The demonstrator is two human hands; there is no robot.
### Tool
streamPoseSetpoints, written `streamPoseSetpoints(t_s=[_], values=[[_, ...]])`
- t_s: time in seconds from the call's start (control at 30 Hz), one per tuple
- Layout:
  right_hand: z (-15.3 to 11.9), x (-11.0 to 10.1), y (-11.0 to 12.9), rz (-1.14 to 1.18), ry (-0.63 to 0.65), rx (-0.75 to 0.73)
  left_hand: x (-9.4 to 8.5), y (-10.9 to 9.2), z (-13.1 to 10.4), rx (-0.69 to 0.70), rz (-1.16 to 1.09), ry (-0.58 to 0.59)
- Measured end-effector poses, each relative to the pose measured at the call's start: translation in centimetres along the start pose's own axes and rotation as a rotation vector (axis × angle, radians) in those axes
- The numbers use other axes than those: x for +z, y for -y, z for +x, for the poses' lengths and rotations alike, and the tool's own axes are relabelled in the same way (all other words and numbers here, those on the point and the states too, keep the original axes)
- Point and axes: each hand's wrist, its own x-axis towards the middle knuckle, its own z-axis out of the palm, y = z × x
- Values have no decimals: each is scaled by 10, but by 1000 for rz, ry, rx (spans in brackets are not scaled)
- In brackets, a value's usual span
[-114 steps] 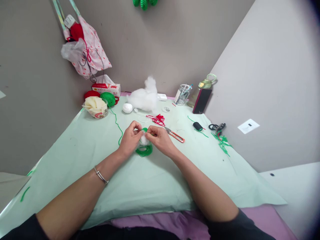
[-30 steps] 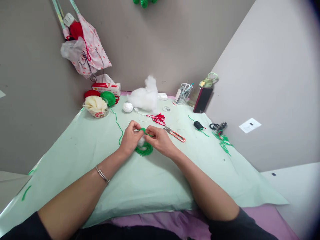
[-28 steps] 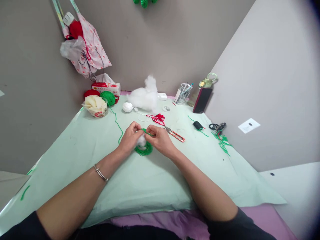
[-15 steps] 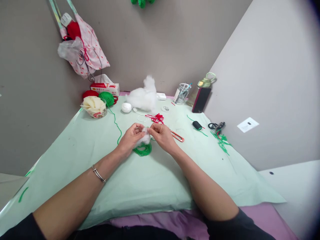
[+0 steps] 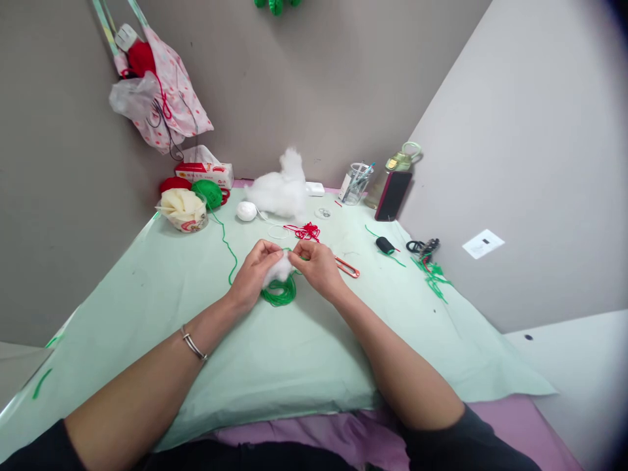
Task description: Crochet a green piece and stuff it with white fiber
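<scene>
Left hand [image 5: 252, 271] and right hand [image 5: 318, 268] are almost fingertip to fingertip near the middle of the surface [image 5: 304, 353]. As far as I can see from here, the left is closed around a loose white tuft [image 5: 279, 271], and the right pinches at a small green piece [image 5: 286, 249] showing between the fingertips; its exact shape is too small for me to make out. White fibre bulges out uncovered, so I judge the handwork only partway along, with tuft and green piece not yet made into one neat form. Just on the near side, a coil of green yarn [image 5: 279, 294] lies wound and ready, while orange-handled snips [image 5: 348, 267] lie unheld beside the right hand, their tips hidden from me. Farther off are tangled red yarn [image 5: 308, 231], a white ball [image 5: 246, 210] and a big heap of fluff [image 5: 282, 193], plenty of it unused. Out left, a green ball [image 5: 208, 194] trails its strand toward the hands, uncut along the length I can follow. Out right, past a black spool [image 5: 385, 245], short green scraps [image 5: 436, 281] suggest to me some trimming is done.
</scene>
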Motion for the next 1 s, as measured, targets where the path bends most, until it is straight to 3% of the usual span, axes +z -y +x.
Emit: streamPoseSetpoints(t_s=[0.3,0.57,0.77,1.0], values=[[-12,2,14,-21,146,-101,-12,8,14,41,94,-68],[-5,8,5,-110,7,-18,-8,2,6,3,87,-11],[-2,-1,-2,-48,44,3,-13,0,7,0,93,70],[-10,2,11,-33,158,-109,-15,9,14,36,166,-55]])
